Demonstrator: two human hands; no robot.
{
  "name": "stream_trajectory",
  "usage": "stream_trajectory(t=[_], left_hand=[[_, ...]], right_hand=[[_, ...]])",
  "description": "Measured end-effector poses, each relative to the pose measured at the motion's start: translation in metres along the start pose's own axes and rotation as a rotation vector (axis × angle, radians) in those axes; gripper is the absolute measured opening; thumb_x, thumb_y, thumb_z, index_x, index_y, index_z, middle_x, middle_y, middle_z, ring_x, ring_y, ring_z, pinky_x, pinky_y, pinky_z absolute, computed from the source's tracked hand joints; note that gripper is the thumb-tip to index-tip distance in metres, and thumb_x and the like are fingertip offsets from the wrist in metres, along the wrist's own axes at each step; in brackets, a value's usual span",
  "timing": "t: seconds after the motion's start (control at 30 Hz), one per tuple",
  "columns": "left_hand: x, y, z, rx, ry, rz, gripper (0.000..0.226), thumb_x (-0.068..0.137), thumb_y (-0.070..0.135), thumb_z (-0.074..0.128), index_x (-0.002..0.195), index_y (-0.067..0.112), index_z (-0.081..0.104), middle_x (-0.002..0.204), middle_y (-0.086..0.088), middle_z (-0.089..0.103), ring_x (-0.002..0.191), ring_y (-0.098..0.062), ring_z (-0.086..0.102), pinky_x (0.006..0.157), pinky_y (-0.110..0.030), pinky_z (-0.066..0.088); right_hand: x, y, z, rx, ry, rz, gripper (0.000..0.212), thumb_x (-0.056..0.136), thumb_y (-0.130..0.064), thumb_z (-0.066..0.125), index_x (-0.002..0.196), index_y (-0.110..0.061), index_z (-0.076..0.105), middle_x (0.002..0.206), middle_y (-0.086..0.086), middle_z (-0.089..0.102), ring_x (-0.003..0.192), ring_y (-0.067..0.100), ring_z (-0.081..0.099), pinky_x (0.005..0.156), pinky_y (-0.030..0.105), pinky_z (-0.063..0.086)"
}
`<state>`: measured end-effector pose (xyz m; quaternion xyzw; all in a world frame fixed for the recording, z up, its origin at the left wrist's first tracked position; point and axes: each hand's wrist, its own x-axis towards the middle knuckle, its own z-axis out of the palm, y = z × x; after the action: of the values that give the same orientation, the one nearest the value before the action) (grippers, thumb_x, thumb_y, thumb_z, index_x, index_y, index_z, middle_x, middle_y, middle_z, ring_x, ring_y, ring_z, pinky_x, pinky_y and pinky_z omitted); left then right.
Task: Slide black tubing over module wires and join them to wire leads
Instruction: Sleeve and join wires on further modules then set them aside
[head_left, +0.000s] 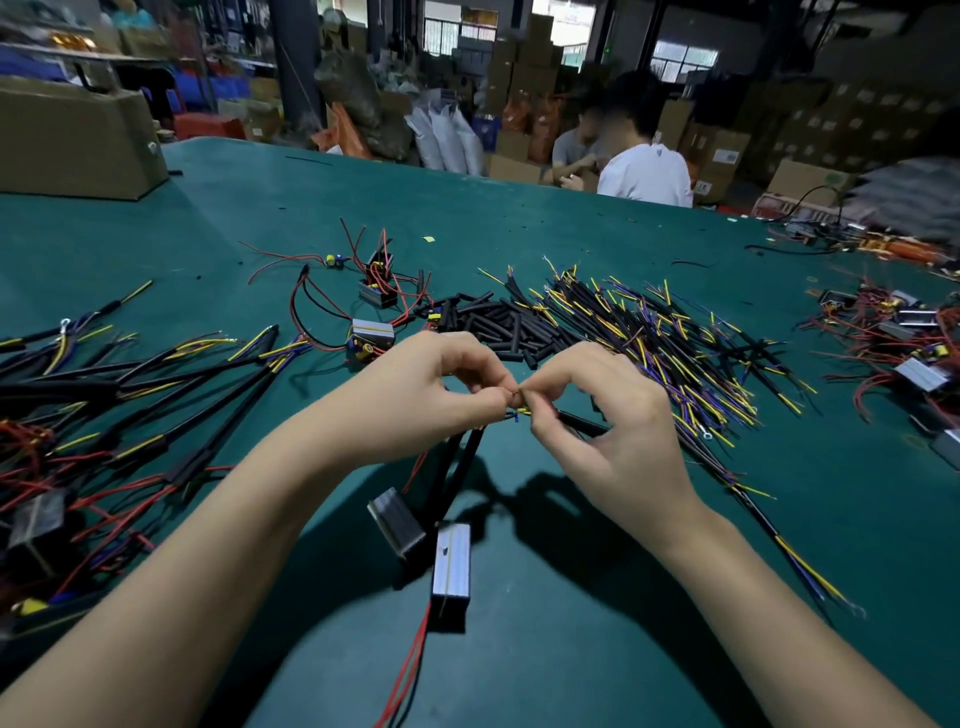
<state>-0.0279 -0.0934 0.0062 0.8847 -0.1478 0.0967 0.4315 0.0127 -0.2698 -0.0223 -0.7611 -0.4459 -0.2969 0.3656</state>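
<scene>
Two bare arms reach in from the bottom over the green bench. Between them, closest of all, a small grey module hangs with red wires trailing down from it, and a second module sits just to its left. Black tubing runs up from these modules to the fingers. Both hands meet in the middle, above the bench. The left hand pinches thin wire ends with its thumb and first fingers, and the right hand pinches the same little bunch of wire ends from the other side, where tiny bits of yellow and blue show. A black lead sticks out under the right hand. Farther back lies a pile of short black tubes, and just to the right of it a big heap of wire leads in black, yellow and purple. More modules with red wires lie behind the left hand. Joined cables are spread on the left side. A cardboard box stands at the far left corner, and a person in a white shirt sits beyond the bench
</scene>
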Motion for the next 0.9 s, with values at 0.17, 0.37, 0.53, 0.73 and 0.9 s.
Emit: stream_trajectory(t=[0.17,0.37,0.53,0.73,0.9], left_hand=[[-0.004,-0.010,-0.005,-0.329,-0.153,-0.149,0.012,0.084,0.024,0.066,0.073,0.027,0.067,0.070,0.014,0.059,0.068,-0.001,0.047,0.067,-0.016,0.035],[0.010,-0.009,0.013,-0.581,-0.250,-0.438,0.022,0.084,0.023,0.050,0.067,0.020,0.065,0.077,0.000,0.063,0.080,-0.007,0.060,0.074,-0.026,0.037],[0.003,-0.016,0.017,-1.044,-0.297,-0.408,0.020,0.072,0.022,0.052,0.086,0.017,0.066,0.094,0.006,0.068,0.097,-0.001,0.064,0.079,-0.028,0.038],[0.003,-0.007,0.018,-0.229,0.058,-0.072,0.011,0.084,0.018,0.070,0.073,0.018,0.069,0.068,0.015,0.065,0.065,0.008,0.054,0.067,-0.006,0.037],[0.001,0.001,0.014,0.207,0.194,0.154,0.011,0.076,0.029,0.063,0.074,0.018,0.065,0.075,0.011,0.063,0.077,-0.006,0.059,0.078,-0.029,0.046]], right_hand=[[0.003,0.002,0.004,-0.123,-0.001,-0.149,0.007,0.084,-0.002,0.063,0.078,-0.005,0.067,0.077,0.002,0.064,0.073,0.025,0.058,0.063,0.044,0.042],[0.005,0.005,0.002,-0.139,0.041,-0.256,0.010,0.087,0.003,0.060,0.079,0.003,0.066,0.078,0.010,0.063,0.069,0.031,0.055,0.061,0.044,0.045],[0.005,0.008,-0.001,-0.172,0.052,-0.284,0.009,0.087,0.005,0.059,0.081,0.005,0.066,0.079,0.012,0.062,0.069,0.032,0.054,0.063,0.043,0.047],[-0.001,0.010,-0.003,0.049,-0.064,0.051,0.004,0.085,-0.003,0.061,0.084,-0.005,0.063,0.077,0.001,0.058,0.073,0.015,0.052,0.069,0.016,0.039],[0.001,0.006,-0.003,0.145,-0.070,0.196,0.004,0.083,-0.006,0.061,0.080,-0.007,0.064,0.072,-0.001,0.061,0.068,0.009,0.050,0.065,0.013,0.037]])
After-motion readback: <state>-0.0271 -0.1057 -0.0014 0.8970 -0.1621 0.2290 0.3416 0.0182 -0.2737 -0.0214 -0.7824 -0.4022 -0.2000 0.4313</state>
